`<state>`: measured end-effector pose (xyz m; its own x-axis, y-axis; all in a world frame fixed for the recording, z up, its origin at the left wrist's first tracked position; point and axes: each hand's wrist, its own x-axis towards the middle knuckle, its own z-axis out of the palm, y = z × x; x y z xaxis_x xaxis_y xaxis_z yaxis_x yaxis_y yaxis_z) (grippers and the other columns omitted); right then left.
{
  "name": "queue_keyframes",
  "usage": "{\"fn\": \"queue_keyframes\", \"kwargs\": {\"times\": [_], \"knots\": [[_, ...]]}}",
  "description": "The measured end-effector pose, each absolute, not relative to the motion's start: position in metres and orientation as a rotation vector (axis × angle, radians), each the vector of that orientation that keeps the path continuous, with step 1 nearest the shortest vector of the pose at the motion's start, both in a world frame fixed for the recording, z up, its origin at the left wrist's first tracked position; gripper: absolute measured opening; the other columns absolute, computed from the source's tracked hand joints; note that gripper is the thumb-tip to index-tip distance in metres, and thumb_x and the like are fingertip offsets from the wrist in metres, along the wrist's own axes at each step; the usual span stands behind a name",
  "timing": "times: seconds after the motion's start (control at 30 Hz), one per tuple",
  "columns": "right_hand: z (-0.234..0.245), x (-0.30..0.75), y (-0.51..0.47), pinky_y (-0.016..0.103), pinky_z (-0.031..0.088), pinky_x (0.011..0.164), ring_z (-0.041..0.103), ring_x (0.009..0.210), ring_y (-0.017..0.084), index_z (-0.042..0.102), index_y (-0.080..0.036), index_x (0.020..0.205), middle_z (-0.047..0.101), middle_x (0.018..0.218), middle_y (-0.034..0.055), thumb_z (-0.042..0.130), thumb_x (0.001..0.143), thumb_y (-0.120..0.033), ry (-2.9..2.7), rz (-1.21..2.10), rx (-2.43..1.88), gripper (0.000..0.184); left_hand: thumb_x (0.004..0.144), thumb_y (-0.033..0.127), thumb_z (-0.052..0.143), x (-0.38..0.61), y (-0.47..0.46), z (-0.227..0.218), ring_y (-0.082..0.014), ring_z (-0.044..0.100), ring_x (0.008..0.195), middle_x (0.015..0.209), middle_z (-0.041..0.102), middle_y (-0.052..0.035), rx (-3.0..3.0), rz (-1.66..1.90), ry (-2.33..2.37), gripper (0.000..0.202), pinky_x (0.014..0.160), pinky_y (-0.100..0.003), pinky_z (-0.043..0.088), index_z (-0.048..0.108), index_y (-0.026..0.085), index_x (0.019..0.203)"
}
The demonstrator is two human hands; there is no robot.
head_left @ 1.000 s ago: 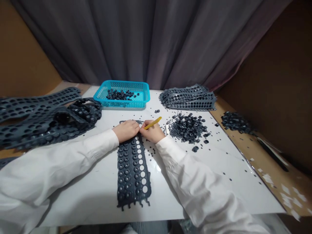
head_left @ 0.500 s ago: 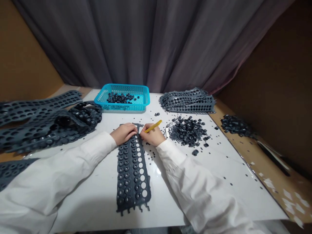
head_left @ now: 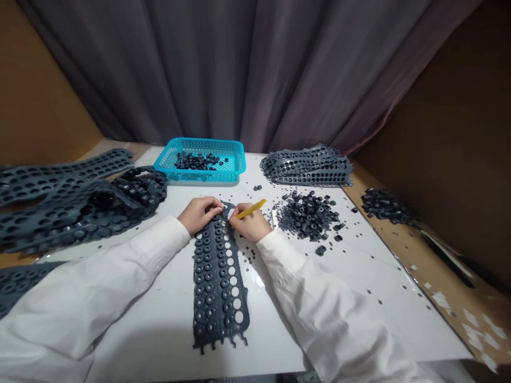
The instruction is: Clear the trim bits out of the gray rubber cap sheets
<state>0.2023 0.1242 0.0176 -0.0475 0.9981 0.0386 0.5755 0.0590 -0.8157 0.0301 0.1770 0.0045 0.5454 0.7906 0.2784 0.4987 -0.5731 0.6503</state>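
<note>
A dark grey rubber sheet lies lengthwise before me, with rows of round ring-shaped parts and a column of open holes along its right side. My left hand is closed on its far end, thumb and fingers pinched at the edge. Held like a pen in my right hand is a yellow stick-like tool; its working tip is hidden by the fingers. Those fingertips are at the sheet's far right edge, close to the left hand's. To the right lies a heap of small black rubber pieces.
A blue basket with black pieces stands at the back. Perforated rubber sheets are stacked back right, with more sheets piled left. Another black heap and a long dark tool lie on the right-hand cardboard.
My left hand has shifted slightly left and its fingers have lifted partly off the sheet's holes. The sheet's near end has moved slightly right. My right hand stays nearly in place.
</note>
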Motion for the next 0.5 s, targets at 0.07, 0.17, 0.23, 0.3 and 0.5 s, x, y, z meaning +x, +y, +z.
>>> {"fn": "queue_keyframes", "kwargs": {"times": [0.07,0.17,0.23,0.3,0.5], "knots": [[0.018,0.202,0.124,0.019,0.041,0.054,0.053,0.052,0.01,0.049,-0.018,0.055,0.057,0.051,-0.0024,0.054,0.067,-0.01,-1.703,0.835,-1.586,0.015,0.081,0.035,0.052,0.031,0.177,0.003,-0.0156,0.059,0.067,0.074,0.067,-0.0028,2.231,0.793,1.072,0.023,0.064,-0.026,0.045,0.063,0.015,0.08],[0.019,0.202,0.123,0.02,0.04,0.055,0.052,0.052,0.01,0.049,-0.018,0.056,0.056,0.051,-0.0025,0.053,0.067,-0.01,-1.707,0.827,-1.588,0.015,0.08,0.036,0.053,0.031,0.179,-0.001,-0.016,0.058,0.067,0.074,0.067,-0.0032,2.163,0.831,1.109,0.024,0.064,-0.027,0.044,0.064,0.015,0.081],[0.019,0.202,0.123,0.02,0.04,0.055,0.052,0.052,0.01,0.049,-0.018,0.056,0.055,0.051,-0.0028,0.053,0.067,-0.01,-1.709,0.821,-1.59,0.015,0.079,0.037,0.053,0.031,0.18,-0.003,-0.016,0.058,0.066,0.074,0.067,-0.0034,2.119,0.854,1.124,0.025,0.063,-0.027,0.044,0.064,0.015,0.081],[0.019,0.201,0.123,0.02,0.04,0.055,0.051,0.052,0.01,0.048,-0.018,0.056,0.055,0.051,-0.0029,0.053,0.067,-0.01,-1.712,0.814,-1.592,0.015,0.079,0.038,0.054,0.031,0.18,-0.005,-0.016,0.058,0.066,0.074,0.067,-0.0037,2.074,0.875,1.131,0.026,0.064,-0.027,0.045,0.064,0.015,0.082],[0.017,0.201,0.124,0.02,0.039,0.055,0.051,0.053,0.01,0.05,-0.017,0.056,0.055,0.053,-0.0025,0.054,0.067,-0.01,-1.722,0.789,-1.594,0.013,0.077,0.041,0.055,0.032,0.18,-0.008,-0.0165,0.06,0.07,0.075,0.067,-0.0039,1.947,0.942,1.13,0.029,0.066,-0.027,0.047,0.063,0.014,0.082]]}}
